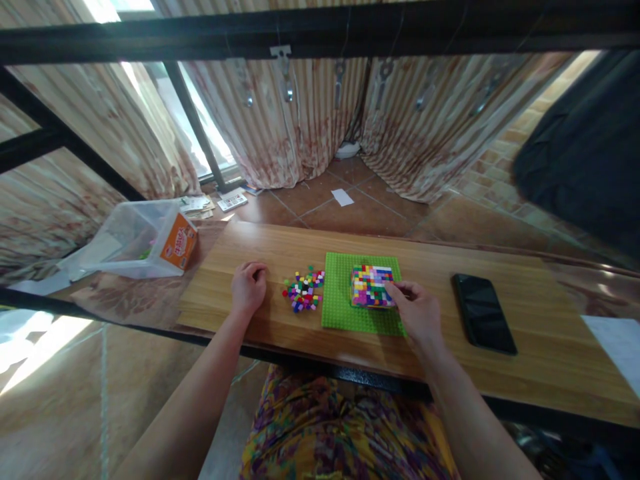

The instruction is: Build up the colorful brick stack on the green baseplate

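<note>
A green studded baseplate (337, 313) lies on the wooden table. On it stands a low rectangular block of many coloured toy bricks (371, 288). My right hand (419, 312) is at the block's right side, thumb and forefinger closed together and touching its top near the edge. Whatever may be between those fingertips is too small to make out. Left of the baseplate is a loose pile of small coloured bricks (305, 291). My left hand (249, 287) rests on the table left of the pile, fingers curled in, with nothing seen in it.
A black phone (484, 313) lies on the table (295, 240) to the right. Beyond the left end stands a clear plastic bin (135, 230) with an orange label. A dark metal bar (320, 33) crosses above, before striped curtains (300, 127). White paper (613, 337) lies far right.
</note>
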The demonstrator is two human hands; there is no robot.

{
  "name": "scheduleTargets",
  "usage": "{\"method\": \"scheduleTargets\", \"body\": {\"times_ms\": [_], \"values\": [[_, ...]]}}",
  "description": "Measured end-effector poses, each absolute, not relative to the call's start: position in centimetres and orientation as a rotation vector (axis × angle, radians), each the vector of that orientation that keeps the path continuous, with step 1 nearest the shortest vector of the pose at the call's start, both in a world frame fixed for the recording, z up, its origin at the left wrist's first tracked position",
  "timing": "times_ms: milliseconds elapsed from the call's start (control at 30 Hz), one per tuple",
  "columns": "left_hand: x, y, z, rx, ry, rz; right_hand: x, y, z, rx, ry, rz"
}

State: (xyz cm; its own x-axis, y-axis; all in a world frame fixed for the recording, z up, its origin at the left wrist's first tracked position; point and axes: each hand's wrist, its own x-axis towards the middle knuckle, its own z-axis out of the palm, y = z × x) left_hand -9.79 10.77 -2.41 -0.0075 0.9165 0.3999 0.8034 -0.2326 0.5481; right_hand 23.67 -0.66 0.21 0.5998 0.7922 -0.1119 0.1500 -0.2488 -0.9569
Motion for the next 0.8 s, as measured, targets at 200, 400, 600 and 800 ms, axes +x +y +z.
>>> {"method": "scheduleTargets", "body": {"times_ms": [200, 400, 600, 800], "values": [[-9.7, 10.8, -2.6, 2.096, 1.846, 1.069, 24.4, -0.6, 0.6, -1.783, -0.821, 0.818], [-9.4, 10.5, -2.4, 2.076, 1.852, 1.068, 23.5, -1.6, 2.5, -1.874, -0.924, 0.464], [-9.3, 10.4, -2.4, 2.059, 1.851, 1.063, 17.6, -2.9, 4.2, -1.579, -1.458, 0.459], [-9.3, 10.4, -2.5, 2.039, 1.855, 1.059, 13.5, -0.6, 1.9, -1.545, -1.835, 0.492]]}}
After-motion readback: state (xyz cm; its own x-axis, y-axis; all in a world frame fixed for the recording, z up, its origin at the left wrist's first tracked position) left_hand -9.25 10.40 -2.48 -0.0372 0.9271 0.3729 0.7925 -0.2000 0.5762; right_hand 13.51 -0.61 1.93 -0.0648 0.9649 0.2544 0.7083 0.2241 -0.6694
